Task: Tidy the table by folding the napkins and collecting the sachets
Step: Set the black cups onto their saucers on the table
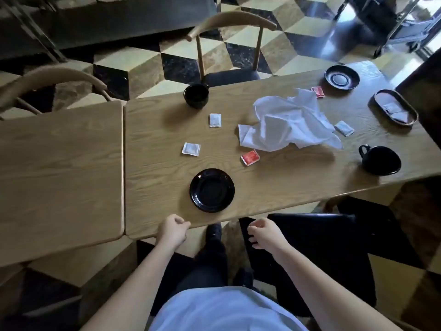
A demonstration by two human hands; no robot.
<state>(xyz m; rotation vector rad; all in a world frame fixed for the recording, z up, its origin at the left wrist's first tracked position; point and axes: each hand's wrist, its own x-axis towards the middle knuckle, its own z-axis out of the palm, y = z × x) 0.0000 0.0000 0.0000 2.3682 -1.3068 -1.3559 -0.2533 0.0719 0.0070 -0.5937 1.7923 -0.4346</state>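
Both hands hang loosely curled and hold nothing: left hand (173, 229) at the worktop (71, 149) edge, right hand (263, 232) just off it. Crumpled white napkin (290, 123) lies well ahead of the right hand, with red sachet (250, 157) beside it. White sachets (191, 148) lie ahead of the left hand, beyond a black saucer (212, 190).

Pale wood tabletop (274, 187) with open grain, matt finish. Crumpled white napkin (286, 123), thin and creased, paper or cloth not clear. Glossy black saucer (212, 190), glazed like ceramic; black mug (381, 160) with the same sheen. Red sachet (250, 157), shiny wrapper. Polished stone-look floor (143, 65), reflective.
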